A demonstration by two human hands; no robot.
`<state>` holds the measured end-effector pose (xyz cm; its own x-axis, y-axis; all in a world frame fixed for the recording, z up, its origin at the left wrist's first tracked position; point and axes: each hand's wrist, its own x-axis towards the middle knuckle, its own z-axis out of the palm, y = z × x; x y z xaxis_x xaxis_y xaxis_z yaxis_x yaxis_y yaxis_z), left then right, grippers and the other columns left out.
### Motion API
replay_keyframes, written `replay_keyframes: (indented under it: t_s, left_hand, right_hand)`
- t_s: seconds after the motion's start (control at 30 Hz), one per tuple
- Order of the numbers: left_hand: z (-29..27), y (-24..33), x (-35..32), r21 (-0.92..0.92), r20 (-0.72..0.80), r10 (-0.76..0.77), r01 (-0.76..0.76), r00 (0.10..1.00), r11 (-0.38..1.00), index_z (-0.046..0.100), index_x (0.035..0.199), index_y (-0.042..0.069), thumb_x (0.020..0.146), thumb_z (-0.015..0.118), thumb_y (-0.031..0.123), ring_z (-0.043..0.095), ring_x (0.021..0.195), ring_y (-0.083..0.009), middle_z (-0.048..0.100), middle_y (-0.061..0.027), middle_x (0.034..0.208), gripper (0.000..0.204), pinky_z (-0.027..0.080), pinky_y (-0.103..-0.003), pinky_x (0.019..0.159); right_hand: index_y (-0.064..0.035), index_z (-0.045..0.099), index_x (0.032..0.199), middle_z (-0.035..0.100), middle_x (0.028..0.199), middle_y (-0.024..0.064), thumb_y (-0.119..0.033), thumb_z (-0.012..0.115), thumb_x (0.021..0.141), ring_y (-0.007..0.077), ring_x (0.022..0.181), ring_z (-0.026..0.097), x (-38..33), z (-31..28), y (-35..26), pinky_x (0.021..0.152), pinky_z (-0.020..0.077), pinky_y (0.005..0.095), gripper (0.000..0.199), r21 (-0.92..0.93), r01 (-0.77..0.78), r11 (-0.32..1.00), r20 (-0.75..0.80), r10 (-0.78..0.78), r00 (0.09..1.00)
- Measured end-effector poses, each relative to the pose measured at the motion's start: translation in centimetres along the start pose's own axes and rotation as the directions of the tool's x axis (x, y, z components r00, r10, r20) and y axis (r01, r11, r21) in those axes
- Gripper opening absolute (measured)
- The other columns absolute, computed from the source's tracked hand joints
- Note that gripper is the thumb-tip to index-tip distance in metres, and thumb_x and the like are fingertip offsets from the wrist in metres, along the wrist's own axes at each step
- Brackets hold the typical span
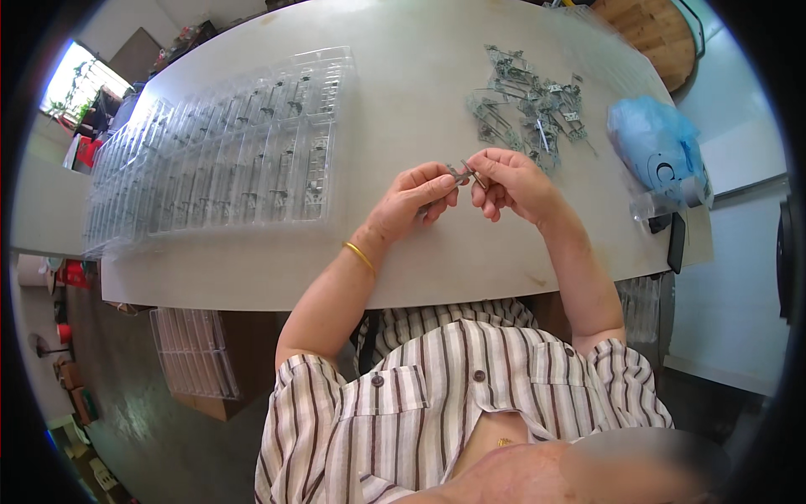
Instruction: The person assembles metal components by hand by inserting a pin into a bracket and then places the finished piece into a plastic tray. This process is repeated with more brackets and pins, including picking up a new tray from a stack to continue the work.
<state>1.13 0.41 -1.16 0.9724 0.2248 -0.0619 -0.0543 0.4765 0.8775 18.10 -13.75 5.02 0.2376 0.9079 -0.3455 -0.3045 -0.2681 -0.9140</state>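
Note:
My left hand [417, 191], with a gold bangle on its wrist, pinches a small grey metal part [458, 175] over the middle of the table. Close against it, the fingers of my right hand [519, 186] are closed on a thin, shiny metal piece [478, 179]; its exact kind is too small to make out. The two pieces meet or nearly meet between my fingertips. Beyond my right hand lies a loose pile of similar metal parts [537, 105]. To the left of my left hand stands a clear plastic tray [336, 176], its narrow compartments holding many such parts.
A blue plastic bag [653, 143] sits at the table's right, with a roll of clear tape [692, 193] and a black flat object [677, 244] near the edge. A wooden round seat [651, 38] is beyond. Stacked clear trays [195, 349] stand below the table's left.

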Motion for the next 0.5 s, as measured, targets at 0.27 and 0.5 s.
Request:
replay_keyframes:
  t_s: [0.27, 0.5]
  left_hand:
    - [0.7, 0.8, -0.7, 0.123, 0.023, -0.083, 0.079, 0.996, 0.989, 0.064, 0.112, 0.003, 0.097, 0.065, 0.033, 0.05, 0.068, -0.005, 0.063, -0.0011, 0.087, 0.033, 0.04, -0.021, 0.06]
    - [0.9, 1.2, -1.0, 0.165, 0.033, -0.134, 0.127, 0.99, 0.978, 0.065, 0.115, 0.003, 0.093, 0.069, 0.035, 0.051, 0.07, -0.0059, 0.064, -0.0011, 0.088, 0.039, 0.04, -0.021, 0.062]
  right_hand:
    - [-0.0017, 0.06, 0.096, 0.067, 0.07, 0.0078, -0.027, 0.059, 0.1, 0.0147, 0.052, 0.064, 0.8, -0.8, -0.7, 0.048, 0.052, 0.0256, 0.026, -0.254, -0.004, 0.967, 0.138, 0.04, 0.99]
    - [0.0001, 0.06, 0.098, 0.067, 0.07, 0.0077, -0.023, 0.059, 0.097, 0.0136, 0.053, 0.063, 1.0, -0.8, -1.7, 0.049, 0.0522, 0.0257, 0.023, -0.395, -0.021, 0.918, 0.142, 0.083, 0.986]
